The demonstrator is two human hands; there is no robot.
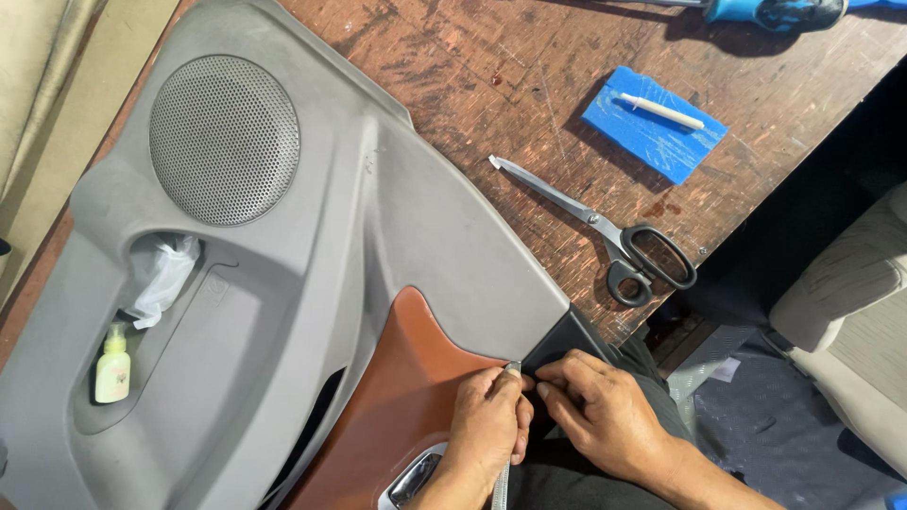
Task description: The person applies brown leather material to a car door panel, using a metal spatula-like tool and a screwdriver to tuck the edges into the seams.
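Both hands meet at the lower edge of a grey door panel [312, 283] lying flat on a worn wooden surface [491, 85]. Left hand [487, 425]: grip narrow, fingers pinched on a thin metal tool [501, 486] whose tip sits at the seam where the brown leather insert [411, 397] meets the panel's dark corner [567, 345]. Right hand [605, 406]: fingertips pressed on that dark corner, just beside the left thumb; whether it pinches anything cannot be told. Chrome handle [414, 480]: set in the brown insert, just left of the left wrist.

Round speaker grille [224, 140]: at the panel's upper end. Door pocket: holds a small pale bottle [112, 366] and, above it, crumpled clear plastic [165, 279].

Scissors [605, 231]: closed, black-handled, on the bare surface right of the panel, well apart from the hands. Blue block [652, 127]: farther up the surface, with a white stick [661, 110] lying across it. Blue tool [775, 11]: partly visible at the far edge. Beige seat [850, 293]: beyond the surface, at right.
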